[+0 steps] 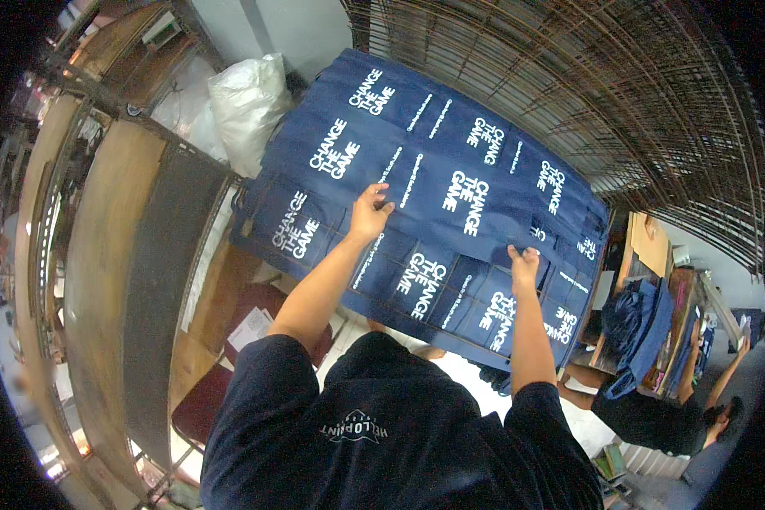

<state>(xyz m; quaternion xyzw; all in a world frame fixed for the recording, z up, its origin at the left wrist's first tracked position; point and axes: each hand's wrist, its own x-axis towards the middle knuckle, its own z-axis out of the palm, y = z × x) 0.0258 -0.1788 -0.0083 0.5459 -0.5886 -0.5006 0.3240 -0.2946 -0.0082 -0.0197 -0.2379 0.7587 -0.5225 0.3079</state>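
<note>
- On the blue cloth pieces (506, 204), carry white print: big block letters in stacked lines, with small thin lines of text between.
- On the dark shirt (314, 455) of the wearer, bears a pale chest print, upside down in this view.
- In front of the body, lie in rows, below both hands, over a frame of thin bars.
- With the left hand (371, 214), reaches over the cloth, thumb and index finger narrow, almost together; cannot tell if pinching cloth.
- With the right hand (525, 265), touches the cloth near the right side, fingers bent; cannot tell if gripping it.
- Behind, rise rusty wire racks (561, 59), thin and curved by the lens.
- At left, stand long brown boards (115, 195) and a crumpled white plastic bag (248, 106).
- Below, shows a dark red chair (197, 406) with white paper (248, 328).
- At right, works another person (646, 418), beside hanging blue fabric (636, 327).
</note>
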